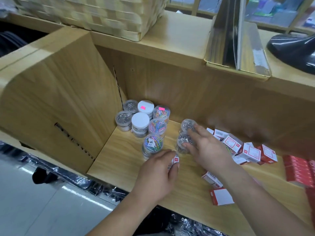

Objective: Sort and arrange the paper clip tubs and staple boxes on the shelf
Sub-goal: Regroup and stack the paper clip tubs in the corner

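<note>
Step in hand, as judged: slide the two silver-clip tubs [183, 142] leftward to join the tub cluster [140, 120] in the back-left corner of the shelf [119, 160]. The right hand [208, 150] lies with fingers [196, 132] nearly straight and spread, touching both tubs and closed round neither. Push low on the tub walls, both together, so that neither tips, and stop just beside the labelled coloured-clip tub [152, 144]. The left hand [156, 171] has its fingers curled round one small staple box [175, 160] near the front of the shelf. Keep it out of the tubs' path, then set it with the loose staple boxes [250, 152] to the right. Count: nine tubs in all, four with silver clips and clear lids, two white-lidded, three with coloured clips. Loose staple boxes: at least seven lying askew, plus the one held. The red packs [298, 171] at the right edge are too blurred to count.
</note>
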Action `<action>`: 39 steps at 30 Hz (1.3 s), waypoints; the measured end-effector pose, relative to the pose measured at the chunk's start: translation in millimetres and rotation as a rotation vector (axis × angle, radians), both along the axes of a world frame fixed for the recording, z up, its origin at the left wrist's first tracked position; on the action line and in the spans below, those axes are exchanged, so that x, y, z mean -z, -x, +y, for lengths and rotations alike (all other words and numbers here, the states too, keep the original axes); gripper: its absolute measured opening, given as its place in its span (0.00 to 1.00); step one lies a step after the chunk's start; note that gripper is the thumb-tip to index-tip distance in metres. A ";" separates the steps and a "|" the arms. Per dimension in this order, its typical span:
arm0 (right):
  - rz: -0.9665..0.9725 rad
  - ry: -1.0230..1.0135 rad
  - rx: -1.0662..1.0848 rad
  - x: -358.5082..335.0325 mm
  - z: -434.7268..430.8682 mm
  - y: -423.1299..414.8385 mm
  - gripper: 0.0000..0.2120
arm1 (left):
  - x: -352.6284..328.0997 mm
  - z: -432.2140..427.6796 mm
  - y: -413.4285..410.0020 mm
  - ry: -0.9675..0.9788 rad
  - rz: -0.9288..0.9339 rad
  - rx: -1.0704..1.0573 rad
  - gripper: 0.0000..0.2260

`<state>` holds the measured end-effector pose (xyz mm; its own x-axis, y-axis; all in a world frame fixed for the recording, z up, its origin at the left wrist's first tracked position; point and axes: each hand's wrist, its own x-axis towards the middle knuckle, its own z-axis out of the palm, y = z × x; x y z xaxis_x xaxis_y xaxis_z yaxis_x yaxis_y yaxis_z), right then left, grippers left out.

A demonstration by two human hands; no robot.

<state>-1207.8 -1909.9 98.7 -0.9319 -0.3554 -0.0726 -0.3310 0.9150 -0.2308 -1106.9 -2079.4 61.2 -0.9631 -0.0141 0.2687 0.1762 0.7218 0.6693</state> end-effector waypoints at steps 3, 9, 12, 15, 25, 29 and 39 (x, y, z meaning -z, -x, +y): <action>0.001 0.000 -0.020 -4.9 3.3 -3.1 0.25 | 1.5 -1.0 -0.7 -0.036 0.031 0.004 0.10; -0.036 0.073 -0.064 2.5 -8.5 6.6 0.29 | 10.5 -5.4 -9.0 -0.025 0.008 0.038 0.10; -0.026 0.125 -0.079 10.6 -21.3 13.0 0.29 | 13.1 -9.9 -10.6 0.039 0.040 0.089 0.05; 0.030 0.185 -0.089 16.6 -27.9 13.6 0.28 | 14.7 -15.4 -14.3 0.053 0.075 0.049 0.04; 0.015 0.283 0.035 2.5 1.8 -4.6 0.17 | 25.4 -3.5 -27.1 0.286 -0.005 0.057 0.11; 0.054 0.342 0.123 -10.3 31.4 -20.0 0.11 | 28.2 8.2 -20.9 0.358 0.018 0.170 0.11; 0.228 0.098 -0.028 -3.9 36.1 -41.4 0.16 | 10.4 20.5 15.2 0.384 -0.022 0.218 0.19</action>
